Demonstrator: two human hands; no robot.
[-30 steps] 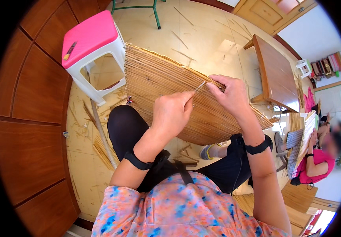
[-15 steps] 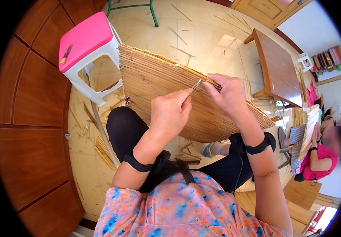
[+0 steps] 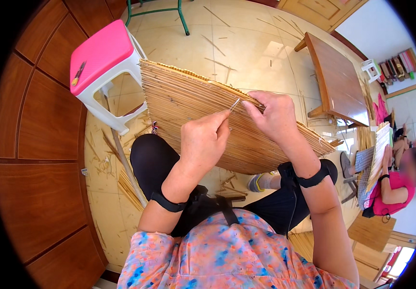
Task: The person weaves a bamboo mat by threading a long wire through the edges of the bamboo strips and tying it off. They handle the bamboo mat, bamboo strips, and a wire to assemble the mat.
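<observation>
A mat of thin straw-coloured stalks [image 3: 179,103] spans the space over my knees, its bound far edge sloping down to the right. My left hand [image 3: 204,137] is closed in a pinch at the mat's upper middle. From its fingertips a thin white strand [image 3: 235,103] runs up toward the far edge; whether it is cord or a slim tool is too fine to tell. My right hand [image 3: 276,115] grips that same edge, thumb on the near face and fingers over the back, just right of the strand.
On the left, a pink-topped white stool [image 3: 104,55] bears a small knife [image 3: 79,73]. A pole [image 3: 123,159] and loose stalks lie on the floor. A low wooden table [image 3: 338,79] stands at right, and beyond it a person in pink [image 3: 393,192] handles pale stalks.
My left hand has shifted slightly left, and the strand between it and the edge looks straighter. My right hand keeps its hold on the mat. The view has tilted a little.
</observation>
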